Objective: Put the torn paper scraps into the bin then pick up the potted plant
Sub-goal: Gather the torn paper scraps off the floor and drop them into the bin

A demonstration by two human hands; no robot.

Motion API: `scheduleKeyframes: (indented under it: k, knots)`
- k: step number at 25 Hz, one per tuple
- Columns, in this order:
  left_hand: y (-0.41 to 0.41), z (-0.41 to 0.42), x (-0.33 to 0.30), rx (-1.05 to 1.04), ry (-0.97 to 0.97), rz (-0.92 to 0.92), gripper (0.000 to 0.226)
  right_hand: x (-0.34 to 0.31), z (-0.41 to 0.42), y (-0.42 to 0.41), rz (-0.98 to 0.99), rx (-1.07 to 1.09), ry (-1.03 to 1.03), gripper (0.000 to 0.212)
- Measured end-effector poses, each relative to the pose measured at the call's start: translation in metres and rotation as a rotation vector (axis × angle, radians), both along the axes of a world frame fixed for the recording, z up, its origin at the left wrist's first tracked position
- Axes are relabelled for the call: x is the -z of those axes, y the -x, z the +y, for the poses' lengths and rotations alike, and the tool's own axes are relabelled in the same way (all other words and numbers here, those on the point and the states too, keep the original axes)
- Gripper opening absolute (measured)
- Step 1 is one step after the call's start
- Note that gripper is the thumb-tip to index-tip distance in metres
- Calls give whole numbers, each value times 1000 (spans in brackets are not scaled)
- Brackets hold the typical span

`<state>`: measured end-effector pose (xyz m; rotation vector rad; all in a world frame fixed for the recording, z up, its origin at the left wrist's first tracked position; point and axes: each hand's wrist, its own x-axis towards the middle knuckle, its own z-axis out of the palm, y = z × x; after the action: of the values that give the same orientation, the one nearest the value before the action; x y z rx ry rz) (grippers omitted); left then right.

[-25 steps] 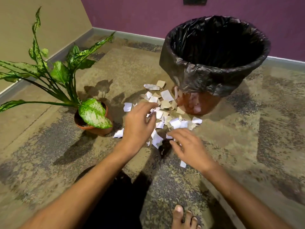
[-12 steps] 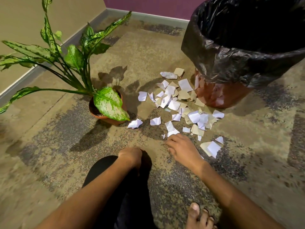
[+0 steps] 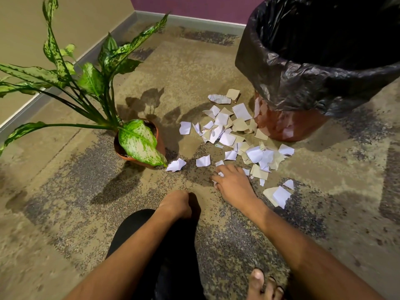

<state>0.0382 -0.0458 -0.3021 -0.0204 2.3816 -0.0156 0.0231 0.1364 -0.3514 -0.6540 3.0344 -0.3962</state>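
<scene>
Torn white and tan paper scraps (image 3: 226, 138) lie scattered on the carpet between the potted plant and the bin. The bin (image 3: 303, 87) is reddish with a black liner and stands at the upper right, open at the top. The potted plant (image 3: 138, 140), with long speckled green leaves in a terracotta pot, stands to the left of the scraps. My right hand (image 3: 234, 184) rests palm down at the near edge of the pile, fingers spread and touching a few small scraps. My left hand (image 3: 176, 204) is curled downward near my knee, its fingers hidden.
Beige and purple walls with a grey skirting meet in the corner behind the plant. My black-clad knee (image 3: 155, 245) and bare toes (image 3: 262, 284) are at the bottom. A few stray scraps (image 3: 280, 194) lie to the right of my right hand.
My left hand pulled back from the pile and curled up by my knee. My right hand stayed at the pile's near edge. The view came closer to the bin and tilted down.
</scene>
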Motion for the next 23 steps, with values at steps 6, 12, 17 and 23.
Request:
scheduleKeyframes:
  k: [6, 12, 17, 23]
  knots:
    - [9, 16, 2, -106, -247, 275, 20, -3, 14, -11, 38, 46, 143, 10]
    - [10, 49, 6, -106, -455, 370, 13, -20, 74, 4, -37, 385, 178, 22]
    - [28, 74, 18, -133, -543, 494, 18, -21, 77, -1, -353, 151, -116, 94]
    - [43, 89, 26, 86, -373, 360, 75, -21, 58, 0, -328, 135, -200, 98]
